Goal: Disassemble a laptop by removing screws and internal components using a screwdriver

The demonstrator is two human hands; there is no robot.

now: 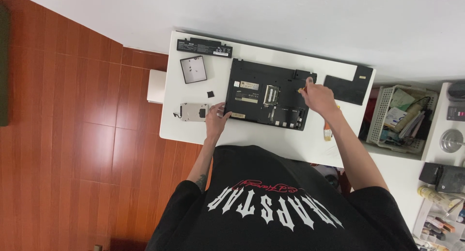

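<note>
Laptop lies upside down on the white counter, its underside opened so that the inner boards and a memory slot show. Right hand hovers over the right edge of the machine, its fingers pinched together on a small tool with a yellow tip, most likely a screwdriver, though it is too small to be sure. Left hand rests at the lower left corner of the laptop, fingers loosely spread and touching the casing; it clamps nothing that I can see. Judging by how things lie, the taking-apart is well along: the long black battery sits apart at the far left corner of the counter, a flat square drive lies just beside it, a silver hard drive in its bracket rests near the left hand, and a black cover panel lies off to the right. A tiny black piece sits between the drive and the laptop. A small brush lies on the counter under the right forearm. The main casing is still in one piece, so deeper parts appear left to free.
</note>
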